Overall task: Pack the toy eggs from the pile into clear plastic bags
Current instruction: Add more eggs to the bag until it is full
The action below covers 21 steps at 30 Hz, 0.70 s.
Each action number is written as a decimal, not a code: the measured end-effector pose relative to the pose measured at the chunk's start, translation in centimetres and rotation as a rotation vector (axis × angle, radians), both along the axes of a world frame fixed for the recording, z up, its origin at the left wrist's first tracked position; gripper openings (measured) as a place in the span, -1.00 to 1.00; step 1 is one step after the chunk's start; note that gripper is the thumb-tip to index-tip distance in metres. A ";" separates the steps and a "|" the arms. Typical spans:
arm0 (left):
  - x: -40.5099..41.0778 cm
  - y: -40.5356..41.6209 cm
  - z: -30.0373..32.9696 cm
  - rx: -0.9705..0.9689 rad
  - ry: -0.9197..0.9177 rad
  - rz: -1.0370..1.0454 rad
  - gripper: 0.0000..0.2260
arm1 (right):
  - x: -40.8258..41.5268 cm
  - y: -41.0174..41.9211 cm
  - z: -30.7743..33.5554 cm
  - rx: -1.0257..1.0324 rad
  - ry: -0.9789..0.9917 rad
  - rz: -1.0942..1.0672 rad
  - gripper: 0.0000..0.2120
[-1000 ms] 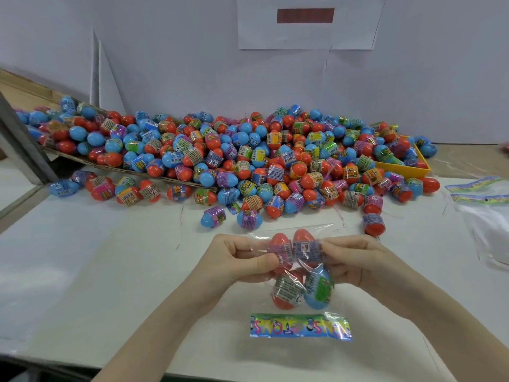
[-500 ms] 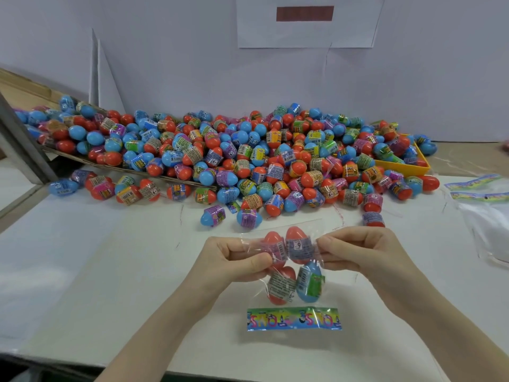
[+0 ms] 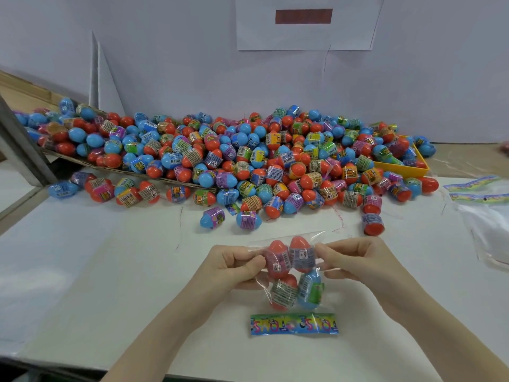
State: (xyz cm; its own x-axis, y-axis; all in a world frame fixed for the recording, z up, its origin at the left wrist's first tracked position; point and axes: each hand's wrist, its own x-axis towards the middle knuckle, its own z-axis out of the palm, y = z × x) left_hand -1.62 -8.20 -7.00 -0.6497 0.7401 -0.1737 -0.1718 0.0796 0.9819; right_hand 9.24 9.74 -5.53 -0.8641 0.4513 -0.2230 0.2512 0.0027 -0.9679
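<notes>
Left hand (image 3: 234, 267) and right hand (image 3: 355, 261) pinch the bag (image 3: 293, 274) mouth's opposite sides; four eggs hang below, header nearest.

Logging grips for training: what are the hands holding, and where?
Both hold one clear bag of four eggs: left hand pinches its left side, right hand its right side.

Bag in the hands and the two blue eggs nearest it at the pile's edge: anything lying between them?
No. In the head view, only bare white table separates the bag from the two blue eggs.
</notes>
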 end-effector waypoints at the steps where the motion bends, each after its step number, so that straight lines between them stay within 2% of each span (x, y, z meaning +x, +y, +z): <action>1: 0.0 0.0 0.0 -0.005 -0.009 -0.003 -0.79 | 0.0 0.1 -0.1 0.004 -0.003 -0.010 -0.88; 5: 0.0 0.0 0.1 -0.012 -0.060 0.017 -0.68 | 0.0 0.3 -0.5 -0.047 0.074 -0.064 -0.83; 7: 0.1 0.1 0.2 -0.010 -0.080 0.031 -0.66 | 0.0 -0.2 -0.2 -0.155 0.069 0.014 -0.70; 9: 0.1 0.2 0.2 -0.016 -0.069 0.039 -0.67 | 0.0 -0.8 -0.1 -0.154 0.026 0.154 -0.65; 13: 0.5 0.4 -0.1 -0.027 -0.005 0.066 -0.77 | -0.1 -1.3 -0.3 -0.134 0.018 0.213 -0.69; 17: 0.1 0.3 -0.2 -0.052 -0.044 0.187 -0.74 | -0.1 -1.0 0.0 -0.168 0.001 0.240 -0.72; 21: -1.2 -0.3 -0.1 -0.104 -0.038 0.315 -0.75 | 0.6 -0.3 1.2 -0.115 -0.169 0.303 -0.71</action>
State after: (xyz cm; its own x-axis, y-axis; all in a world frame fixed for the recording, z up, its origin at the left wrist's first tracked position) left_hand -2.79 -8.50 -7.14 -0.8354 0.4809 -0.2662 -0.2403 0.1162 0.9637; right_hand 9.86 9.48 -4.35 -0.9014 0.1437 -0.4085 0.4121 -0.0048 -0.9111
